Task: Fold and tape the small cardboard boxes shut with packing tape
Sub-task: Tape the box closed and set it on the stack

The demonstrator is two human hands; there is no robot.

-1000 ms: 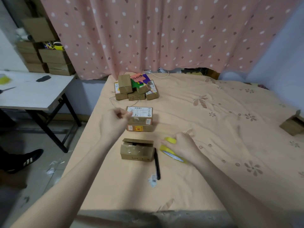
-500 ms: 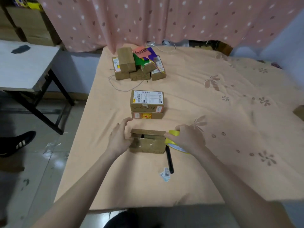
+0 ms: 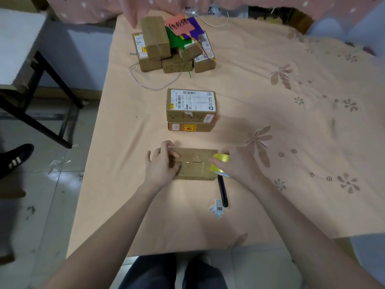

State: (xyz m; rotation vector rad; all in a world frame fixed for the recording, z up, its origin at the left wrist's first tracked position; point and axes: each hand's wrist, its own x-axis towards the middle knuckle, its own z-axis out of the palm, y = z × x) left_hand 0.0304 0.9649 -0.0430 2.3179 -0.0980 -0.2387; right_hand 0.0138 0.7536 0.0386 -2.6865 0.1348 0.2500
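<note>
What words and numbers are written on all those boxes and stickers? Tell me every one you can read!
"12-3087?", handwritten and only roughly legible: front of a brown box in the far pile.
Handwritten Chinese characters, not clearly readable: pink note atop that pile.
Barcode and print, too small: white shipping label on the top stacked box.
Handwriting on that box's front: too blurred.
Symbols, no readable words: orange sticker on the lower stacked box.
Barcodes only: loose sticker scraps near the black marker.

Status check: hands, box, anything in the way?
Left hand pressing the box flaps shut. Right hand gripping yellow tape roll at box's right end. Black marker beside box, not blocking.
</note>
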